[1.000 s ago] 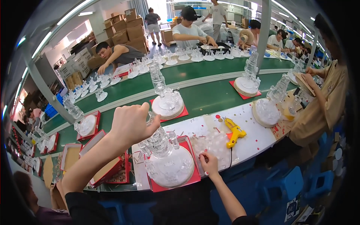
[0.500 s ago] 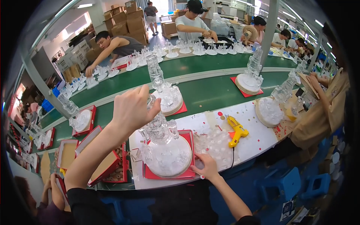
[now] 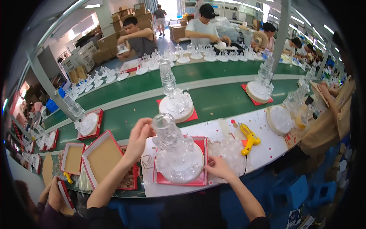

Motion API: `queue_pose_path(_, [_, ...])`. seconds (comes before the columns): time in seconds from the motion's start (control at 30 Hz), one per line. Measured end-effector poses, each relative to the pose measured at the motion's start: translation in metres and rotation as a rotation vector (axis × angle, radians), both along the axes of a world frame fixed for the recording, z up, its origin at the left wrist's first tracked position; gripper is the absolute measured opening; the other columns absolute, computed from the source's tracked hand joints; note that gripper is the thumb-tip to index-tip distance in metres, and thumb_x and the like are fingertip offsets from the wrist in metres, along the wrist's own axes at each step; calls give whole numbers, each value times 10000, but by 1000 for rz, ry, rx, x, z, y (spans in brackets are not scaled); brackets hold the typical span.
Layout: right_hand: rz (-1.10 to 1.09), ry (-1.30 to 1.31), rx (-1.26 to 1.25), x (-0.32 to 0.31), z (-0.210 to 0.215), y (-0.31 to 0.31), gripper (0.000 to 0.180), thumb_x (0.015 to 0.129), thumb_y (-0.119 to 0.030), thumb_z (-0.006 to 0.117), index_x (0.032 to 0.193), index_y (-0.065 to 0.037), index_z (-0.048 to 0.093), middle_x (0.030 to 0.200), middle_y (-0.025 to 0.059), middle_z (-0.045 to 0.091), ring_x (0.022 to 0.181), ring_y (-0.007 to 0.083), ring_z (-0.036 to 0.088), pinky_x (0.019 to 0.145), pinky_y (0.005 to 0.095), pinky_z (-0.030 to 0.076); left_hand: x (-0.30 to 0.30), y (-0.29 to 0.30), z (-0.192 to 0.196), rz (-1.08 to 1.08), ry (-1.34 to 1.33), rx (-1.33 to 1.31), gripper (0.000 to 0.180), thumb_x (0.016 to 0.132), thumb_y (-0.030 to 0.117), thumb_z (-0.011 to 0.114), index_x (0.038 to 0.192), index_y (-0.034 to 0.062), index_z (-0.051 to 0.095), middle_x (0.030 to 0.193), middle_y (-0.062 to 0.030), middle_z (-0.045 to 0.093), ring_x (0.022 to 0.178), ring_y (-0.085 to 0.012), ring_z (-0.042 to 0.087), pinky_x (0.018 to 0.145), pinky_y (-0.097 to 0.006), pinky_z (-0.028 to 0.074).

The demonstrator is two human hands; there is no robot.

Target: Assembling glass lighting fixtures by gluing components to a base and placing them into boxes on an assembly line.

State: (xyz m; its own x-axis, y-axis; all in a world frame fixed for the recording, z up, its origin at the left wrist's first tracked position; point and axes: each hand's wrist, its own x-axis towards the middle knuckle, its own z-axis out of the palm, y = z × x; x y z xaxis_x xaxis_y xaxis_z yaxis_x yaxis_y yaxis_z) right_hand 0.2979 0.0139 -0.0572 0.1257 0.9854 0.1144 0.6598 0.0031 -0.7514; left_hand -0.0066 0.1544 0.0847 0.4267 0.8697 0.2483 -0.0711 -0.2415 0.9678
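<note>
Head view: my left hand (image 3: 139, 139) is raised beside the upper part of the clear crystal tower (image 3: 170, 139), fingers curled and touching its top tier, apparently pinching a small piece I cannot make out. My right hand (image 3: 219, 168) rests low at the front right edge of the round base (image 3: 183, 168), fingers spread flat against the red tray (image 3: 201, 160) on which the tower stands, steadying it and holding nothing. The tower stands upright in the middle of the white work surface (image 3: 263, 143), directly before me. I judge the assembly well advanced: base and stacked tiers are in place, and only work at the top appears left. Just right of the tray lies a heap of loose clear parts (image 3: 230, 150), and beyond it a yellow glue gun (image 3: 248, 137) whose cord runs toward me. To my left sits an open red-rimmed box (image 3: 105, 156), near my forearm. Similar towers stand on the green conveyor (image 3: 213, 101) behind. Other people work across it and at my right
</note>
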Motion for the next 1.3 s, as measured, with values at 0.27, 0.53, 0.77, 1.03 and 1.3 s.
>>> queue_pose_path(0.27, [246, -261, -407, -44, -11, 107, 401, 840, -239, 635, 1179, -26, 638, 1114, 223, 658, 1041, 376, 629, 926, 477, 482, -5, 77, -167, -452, 567, 493, 347, 930, 306, 573, 1188, 79, 627, 1124, -147, 680, 969, -303, 664, 855, -415, 517])
queue_pose_path(0.53, [573, -232, 105, -51, 25, 96, 396, 851, -223, 679, 1202, -49, 624, 1213, 171, 618, 1160, 339, 552, 1043, 454, 385, 52, 38, -149, -386, 1234, 177, 584, 758, 560, 650, 1196, 173, 668, 1148, -151, 685, 1038, -363, 661, 859, -474, 531])
queue_pose_path(0.77, [565, -308, 39, -38, -5, 98, 411, 850, -259, 686, 1203, -59, 619, 1254, 159, 585, 1221, 315, 496, 1073, 447, 335, 40, 22, -117, -167, 1293, -6, 551, 752, 457, 688, 1107, 35, 686, 993, -225, 699, 984, -329, 684, 863, -429, 538])
queue_pose_path(1.03, [246, -203, 32, -11, 65, 1, 267, 810, -132, 668, 1042, -4, 643, 936, 194, 664, 935, 394, 633, 879, 468, 492, -29, -100, -69, 376, 701, 219, 174, 873, 157, 610, 925, -9, 597, 1001, -203, 631, 972, -371, 598, 819, -436, 482])
queue_pose_path(1.3, [611, -864, 64, -45, 39, -64, 405, 710, -93, 658, 1085, 54, 606, 1171, 197, 603, 1211, 364, 488, 1005, 475, 404, -29, -179, -115, 118, 1392, 751, 252, 764, 172, 622, 933, -13, 643, 920, -155, 654, 1067, -301, 559, 965, -452, 404])
